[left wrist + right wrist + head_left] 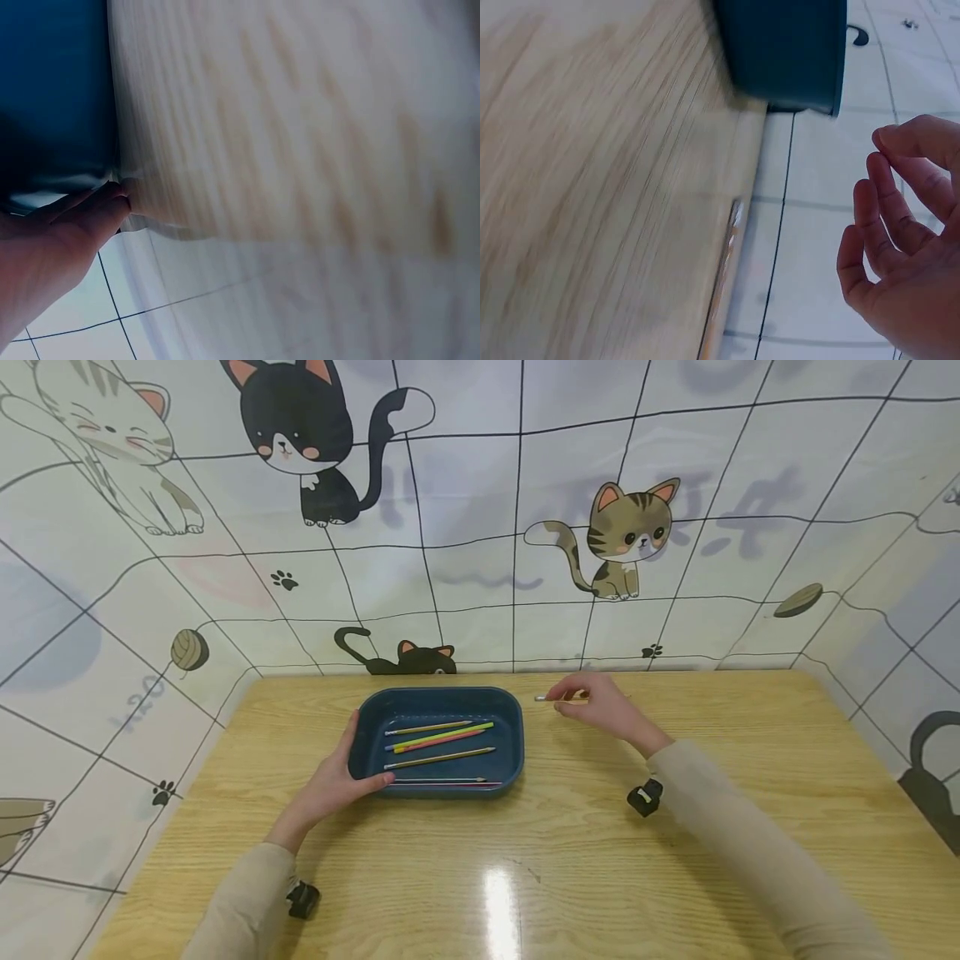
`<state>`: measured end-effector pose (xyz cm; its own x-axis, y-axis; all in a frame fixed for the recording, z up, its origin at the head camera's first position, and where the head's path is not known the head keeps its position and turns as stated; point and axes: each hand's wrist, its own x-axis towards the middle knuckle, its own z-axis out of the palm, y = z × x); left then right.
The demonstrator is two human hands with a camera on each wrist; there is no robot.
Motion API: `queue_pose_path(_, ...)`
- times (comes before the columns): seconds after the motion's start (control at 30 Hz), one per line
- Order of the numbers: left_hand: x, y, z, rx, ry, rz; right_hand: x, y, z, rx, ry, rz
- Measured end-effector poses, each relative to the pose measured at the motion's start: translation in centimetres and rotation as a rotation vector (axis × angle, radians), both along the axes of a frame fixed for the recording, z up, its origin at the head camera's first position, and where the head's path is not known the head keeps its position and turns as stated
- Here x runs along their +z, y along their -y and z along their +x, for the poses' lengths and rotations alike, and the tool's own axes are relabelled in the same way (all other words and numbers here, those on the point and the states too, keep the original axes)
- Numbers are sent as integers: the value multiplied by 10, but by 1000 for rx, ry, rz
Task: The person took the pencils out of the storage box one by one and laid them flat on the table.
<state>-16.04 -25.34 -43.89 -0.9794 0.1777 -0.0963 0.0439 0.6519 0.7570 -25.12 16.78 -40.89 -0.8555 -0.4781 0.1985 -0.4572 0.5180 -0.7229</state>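
A dark blue rectangular tray [450, 792] lies on the wooden table with several pencils [442, 758] inside, among them yellow, pink and gold ones. My left hand [330, 789] grips its left end, fingers along the outer wall and thumb over the front-left corner. In the left wrist view the fingertips [112, 196] touch the tray's side. To the right of the tray, a single pencil [724, 277] with a silvery end lies near the table's back edge. My right hand [600, 703] hovers over it, fingers loosely bent; the right wrist view shows the hand apart from the pencil.
The wooden table [450, 877] meets a white cloth backdrop [480, 568] with black grid lines and cartoon cats at the back and sides. A black wrist camera sits under each sleeve, on the left [303, 900] and right [645, 797].
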Motion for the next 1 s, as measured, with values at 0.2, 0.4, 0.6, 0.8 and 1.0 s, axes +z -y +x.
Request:
queue_pose_path(0.2,-2,0,0,0,0,1,11,29,18,111,-19,-58)
queue_pose_path(0.4,-1,0,0,9,5,11,16,55,31,243,-41,-92)
queue_pose_path(0.6,-1,0,0,3,-5,-4,16,74,38,338,-74,-72)
queue_pose_path(0.8,0,0,1,5,2,-3,11,86,41,376,-62,-57)
queue_pose_path(1.0,3,-2,2,5,1,-3,7,98,45,401,-6,-39)
